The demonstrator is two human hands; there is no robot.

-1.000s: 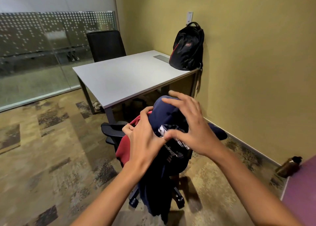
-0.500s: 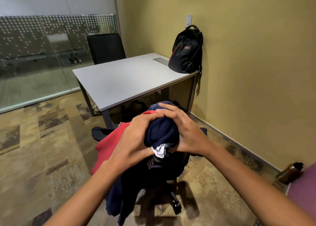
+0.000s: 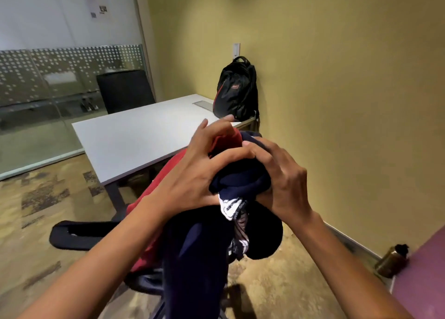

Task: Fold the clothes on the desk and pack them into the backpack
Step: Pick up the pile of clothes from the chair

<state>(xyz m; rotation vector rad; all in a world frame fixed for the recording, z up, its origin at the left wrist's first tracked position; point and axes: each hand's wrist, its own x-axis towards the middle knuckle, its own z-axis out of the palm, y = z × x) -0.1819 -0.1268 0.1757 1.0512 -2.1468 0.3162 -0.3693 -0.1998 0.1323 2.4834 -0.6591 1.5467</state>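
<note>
Both my hands hold a bundle of clothes in the air in front of the white desk (image 3: pixel 134 140). My left hand (image 3: pixel 192 174) grips a red garment (image 3: pixel 226 140) and the bunched navy garment (image 3: pixel 240 181). From the right side my right hand (image 3: pixel 281 181) grips the same navy bundle, which shows a white-striped patch (image 3: pixel 230 206). Navy fabric hangs down below my hands. A black backpack (image 3: pixel 236 89) stands upright on the desk's far right corner, leaning on the yellow wall.
A black office chair (image 3: pixel 79 234) stands right under the bundle, partly hidden by it. Another black chair (image 3: pixel 125 89) sits behind the desk by the glass partition. A brown bottle (image 3: pixel 392 261) stands on the floor at the wall, beside a purple surface (image 3: pixel 423 282).
The bundle and both hands have risen toward the desk. The view has come closer to the desk and chair.
</note>
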